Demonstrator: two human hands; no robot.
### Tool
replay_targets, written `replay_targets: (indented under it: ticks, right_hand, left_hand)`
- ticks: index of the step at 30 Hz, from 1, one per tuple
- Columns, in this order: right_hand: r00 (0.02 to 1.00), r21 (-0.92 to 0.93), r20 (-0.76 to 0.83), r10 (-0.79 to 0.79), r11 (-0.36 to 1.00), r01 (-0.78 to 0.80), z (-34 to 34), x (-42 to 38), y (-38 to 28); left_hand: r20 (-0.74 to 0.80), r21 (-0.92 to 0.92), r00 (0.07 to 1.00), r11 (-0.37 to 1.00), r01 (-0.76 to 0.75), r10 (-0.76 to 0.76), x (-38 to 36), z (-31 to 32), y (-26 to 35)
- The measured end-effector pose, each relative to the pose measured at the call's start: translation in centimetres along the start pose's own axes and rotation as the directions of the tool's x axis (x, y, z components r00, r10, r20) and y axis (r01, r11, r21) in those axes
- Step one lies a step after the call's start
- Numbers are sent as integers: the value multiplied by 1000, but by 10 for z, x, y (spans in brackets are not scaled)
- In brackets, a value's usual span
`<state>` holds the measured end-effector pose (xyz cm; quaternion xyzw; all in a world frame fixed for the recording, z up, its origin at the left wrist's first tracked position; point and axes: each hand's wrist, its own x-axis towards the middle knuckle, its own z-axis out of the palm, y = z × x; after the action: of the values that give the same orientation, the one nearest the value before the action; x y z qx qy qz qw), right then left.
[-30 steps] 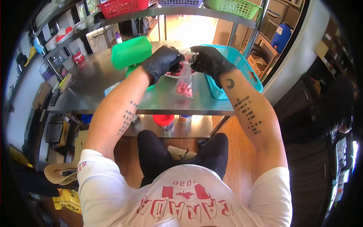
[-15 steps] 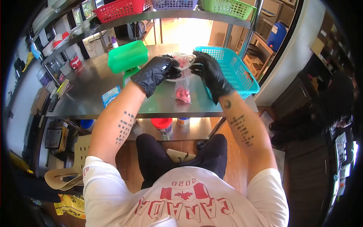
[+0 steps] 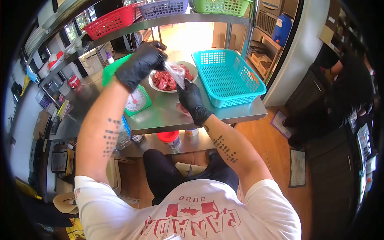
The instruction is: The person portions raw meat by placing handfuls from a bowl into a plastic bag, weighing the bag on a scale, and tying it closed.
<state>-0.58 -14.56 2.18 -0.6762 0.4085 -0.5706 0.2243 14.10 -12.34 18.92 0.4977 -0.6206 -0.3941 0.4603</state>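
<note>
Black gloves cover both hands. My left hand (image 3: 145,64), raised in front of the green scale (image 3: 138,101), is closed on the top of a clear plastic bag (image 3: 175,73). Lower on the same bag, my right hand (image 3: 191,99) grips the gathered plastic. Some red meat shows low in the bag beside my right hand, partly hidden by it. Behind the bag stands a white bowl (image 3: 153,85) of red meat pieces. A green tray (image 3: 113,69) sits on the scale, partly covered by my left hand.
A turquoise basket (image 3: 228,76) stands on the steel table (image 3: 160,116) at the right. Red (image 3: 110,25), purple and green baskets line the shelf above. Tubs sit on the lower shelf. Another person (image 3: 348,88) in dark clothes is at the far right.
My left hand has risen and moved left, stretching the bag's top. My right hand has dropped and moved left, closing round the bag. The meat bowl and scale dial are now more visible.
</note>
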Motion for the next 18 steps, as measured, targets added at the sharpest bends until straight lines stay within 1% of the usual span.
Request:
replay_targets:
  ticks: [1, 2, 3, 4, 5, 6, 7, 8, 9, 10, 11, 13, 14, 15, 16, 17, 18]
  right_hand:
    - [999, 100, 36, -25, 995, 22, 0, 0, -2]
    - [998, 67, 66, 13, 998, -17, -6, -2, -7]
    - [998, 70, 64, 11, 997, -16, -6, 0, -6]
    - [997, 90, 67, 42, 995, -48, -7, 1, -5]
    - [995, 110, 68, 70, 991, -78, -8, 3, -5]
    - [996, 111, 59, 63, 991, -69, -9, 7, -6]
    - [995, 106, 78, 68, 992, -76, -10, 8, -6]
    - [992, 99, 100, 75, 991, -85, -10, 8, -6]
    - [993, 100, 95, 68, 992, -78, -12, 11, -8]
    - [997, 43, 81, -14, 999, 11, -13, 10, -8]
    - [992, -15, 75, -100, 995, 101, -14, 9, -9]
    - [988, -38, 73, -133, 990, 136, -6, 12, 2]
    - [984, -62, 71, -161, 984, 166, -6, 13, -4]
    - [983, -59, 75, -165, 984, 170, -8, 13, -10]
    - [991, -84, 88, -102, 990, 109, -11, 11, -14]
    - [994, -110, 100, -40, 993, 51, -15, 11, -21]
    - [993, -106, 109, -44, 993, 56, -15, 11, -19]
  left_hand:
    - [-20, -64, 999, 998, -29, 28, 2, -6, 7]
    - [5, -86, 991, 988, -132, 133, 4, -17, 15]
    - [26, -108, 969, 965, -240, 244, 6, -23, 23]
    - [28, -106, 969, 965, -240, 245, 4, -22, 22]
    - [25, 160, 870, 858, -489, 492, -4, -18, 22]
    - [93, 405, 707, 622, -670, 701, -13, -11, 25]
    - [200, 487, 561, 415, -768, 803, -23, 1, 24]
    - [283, 649, 570, 284, -706, 772, -43, 14, 28]
    - [355, 775, 586, 122, -621, 728, -55, 21, 36]
    - [417, 831, 542, -64, -553, 729, -56, 23, 37]
    - [416, 832, 544, -64, -551, 729, -58, 24, 40]
    - [442, 851, 620, -83, -519, 648, -59, 27, 47]
    - [477, 857, 605, -184, -482, 638, -60, 29, 49]
    - [473, 860, 607, -184, -476, 638, -58, 31, 49]
    - [483, 874, 749, -201, -443, 454, -53, 33, 46]
    - [459, 884, 853, -224, -410, 249, -49, 34, 42]
    - [456, 873, 861, -299, -384, 225, -46, 34, 37]
